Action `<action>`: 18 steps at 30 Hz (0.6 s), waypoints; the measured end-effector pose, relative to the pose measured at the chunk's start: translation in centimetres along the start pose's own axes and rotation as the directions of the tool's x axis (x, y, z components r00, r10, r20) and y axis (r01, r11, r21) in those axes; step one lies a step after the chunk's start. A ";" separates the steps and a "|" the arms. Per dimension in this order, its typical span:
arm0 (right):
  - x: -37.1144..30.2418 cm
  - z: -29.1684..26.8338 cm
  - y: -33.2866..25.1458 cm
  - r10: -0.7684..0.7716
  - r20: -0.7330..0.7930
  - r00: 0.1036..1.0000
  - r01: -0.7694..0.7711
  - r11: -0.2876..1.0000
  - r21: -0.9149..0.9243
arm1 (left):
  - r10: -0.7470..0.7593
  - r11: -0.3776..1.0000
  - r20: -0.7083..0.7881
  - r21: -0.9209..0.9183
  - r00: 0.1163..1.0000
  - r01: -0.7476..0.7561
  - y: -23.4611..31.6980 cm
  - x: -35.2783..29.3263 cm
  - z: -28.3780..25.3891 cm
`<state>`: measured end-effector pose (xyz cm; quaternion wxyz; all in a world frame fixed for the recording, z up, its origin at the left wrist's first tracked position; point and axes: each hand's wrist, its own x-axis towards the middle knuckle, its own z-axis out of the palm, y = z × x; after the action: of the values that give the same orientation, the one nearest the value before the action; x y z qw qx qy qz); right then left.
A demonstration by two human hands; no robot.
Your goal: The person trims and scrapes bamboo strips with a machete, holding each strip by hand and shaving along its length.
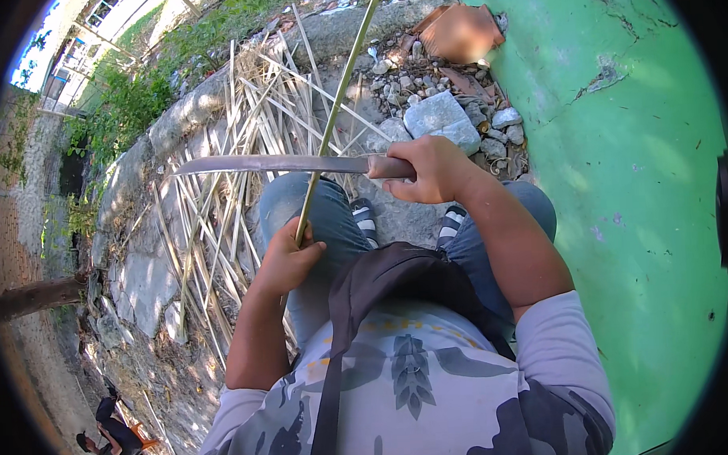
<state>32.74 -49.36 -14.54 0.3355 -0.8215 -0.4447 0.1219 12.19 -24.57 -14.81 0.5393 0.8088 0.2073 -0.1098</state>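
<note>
From afar I see the left hand (286, 261) clamped round a slender yellow-green strip (341, 94) slanting forward and rightward; the right hand (432, 169) grips a brown-handled, grey metal machete (257, 163), its blade crossing the strip ahead.

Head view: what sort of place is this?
Probably an outdoor yard: a leafy green bush grows there, a pale stone block lies among rubble, and sunlight dapples a cracked green surface.

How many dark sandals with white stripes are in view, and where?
2: the left sandal beside the left knee, the right sandal beside the right knee, both partly hidden by blue denim jeans.
</note>
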 end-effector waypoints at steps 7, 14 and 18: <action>0.1 0.8 -0.1 -0.216 -0.057 0.975 0.204 0.965 -0.165 | -0.119 0.934 0.144 -0.320 0.982 0.160 0.5 -0.2 -1.4; -1.0 -1.6 -2.0 -0.185 0.001 0.983 0.173 0.917 -0.360 | 0.006 0.994 0.058 -0.107 0.998 0.000 -0.9 0.5 -0.4; -2.0 -4.0 -4.0 -0.163 0.052 0.985 0.169 0.879 -0.447 | 0.078 0.997 0.007 0.007 0.997 -0.078 -0.5 -0.1 0.1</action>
<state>30.99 -51.19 -9.15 0.1431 -0.8347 -0.5318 -0.0082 11.89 -24.51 -15.18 0.5410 0.8178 0.1733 -0.0923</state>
